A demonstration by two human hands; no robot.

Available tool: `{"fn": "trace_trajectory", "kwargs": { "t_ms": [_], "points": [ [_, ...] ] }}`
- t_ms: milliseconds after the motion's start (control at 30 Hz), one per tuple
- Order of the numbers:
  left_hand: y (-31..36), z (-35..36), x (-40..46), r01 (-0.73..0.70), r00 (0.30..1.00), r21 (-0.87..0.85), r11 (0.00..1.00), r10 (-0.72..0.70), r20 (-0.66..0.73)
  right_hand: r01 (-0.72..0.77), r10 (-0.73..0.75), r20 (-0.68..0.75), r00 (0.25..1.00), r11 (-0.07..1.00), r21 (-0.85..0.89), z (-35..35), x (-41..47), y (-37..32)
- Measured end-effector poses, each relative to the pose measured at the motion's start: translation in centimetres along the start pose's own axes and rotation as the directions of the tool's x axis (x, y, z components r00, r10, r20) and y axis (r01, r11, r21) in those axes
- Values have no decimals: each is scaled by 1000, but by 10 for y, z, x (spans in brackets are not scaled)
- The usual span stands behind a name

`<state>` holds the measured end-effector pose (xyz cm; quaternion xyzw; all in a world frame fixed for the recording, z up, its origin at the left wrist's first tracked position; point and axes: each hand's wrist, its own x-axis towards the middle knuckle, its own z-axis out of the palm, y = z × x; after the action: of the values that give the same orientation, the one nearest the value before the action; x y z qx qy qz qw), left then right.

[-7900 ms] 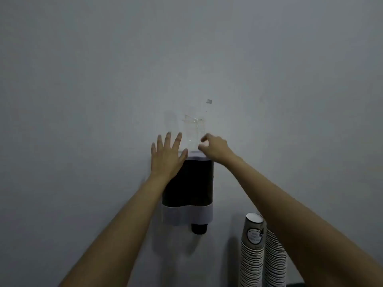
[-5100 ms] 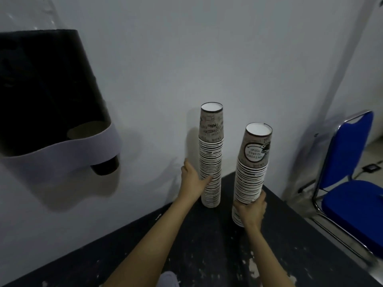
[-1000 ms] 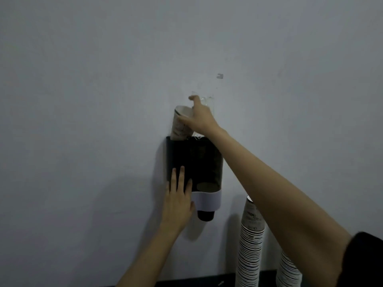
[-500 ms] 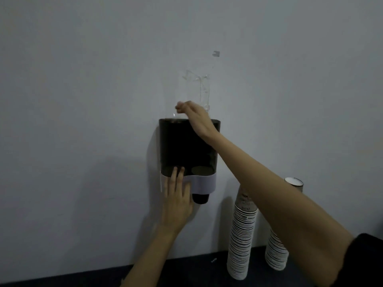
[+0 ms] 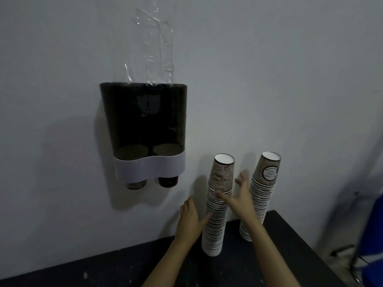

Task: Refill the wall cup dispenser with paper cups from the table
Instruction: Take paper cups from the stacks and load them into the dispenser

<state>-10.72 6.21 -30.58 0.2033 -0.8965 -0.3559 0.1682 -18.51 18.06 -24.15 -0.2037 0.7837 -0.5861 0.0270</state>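
A dark two-chute cup dispenser (image 5: pixel 145 123) with a white band hangs on the wall, and a cup bottom pokes out under each chute. Clear plastic wrap (image 5: pixel 154 44) sticks up from its top. Two tall stacks of upside-down paper cups stand on the black table (image 5: pixel 275 245): the left stack (image 5: pixel 217 206) and the right stack (image 5: pixel 264 191). My left hand (image 5: pixel 189 220) is open against the left side of the left stack, low down. In front of that stack's upper part, my right hand (image 5: pixel 238 197) is spread open, fingers apart, holding nothing.
The grey wall runs behind everything. A blue chair (image 5: pixel 371 239) stands at the far right beside the table, whose right edge lies close to the right stack.
Both hands have come down from the dispenser to the left cup stack on the table. The cup my right hand pushed into the left chute now shows at that chute's bottom.
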Motion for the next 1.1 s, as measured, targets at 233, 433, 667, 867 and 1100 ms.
{"fn": "trace_trajectory", "kwargs": {
  "t_ms": [233,433,667,867,1100],
  "points": [
    [24,26,40,-6,998,-341,940,-14,-55,113,-114,26,993,993,44,20,20,23],
    [22,28,38,-50,997,-361,931,24,-75,127,-126,-4,992,992,22,16,22,24],
    [26,24,37,-33,999,-349,937,18,-44,123,-118,-81,990,991,58,12,25,12],
    [40,7,36,53,999,-221,974,-51,14,199,-178,-125,976,964,178,-17,37,-48],
    [96,-64,-1,-408,822,-303,861,202,-533,207,-175,129,976,927,-313,-74,17,-107]
  ]
}}
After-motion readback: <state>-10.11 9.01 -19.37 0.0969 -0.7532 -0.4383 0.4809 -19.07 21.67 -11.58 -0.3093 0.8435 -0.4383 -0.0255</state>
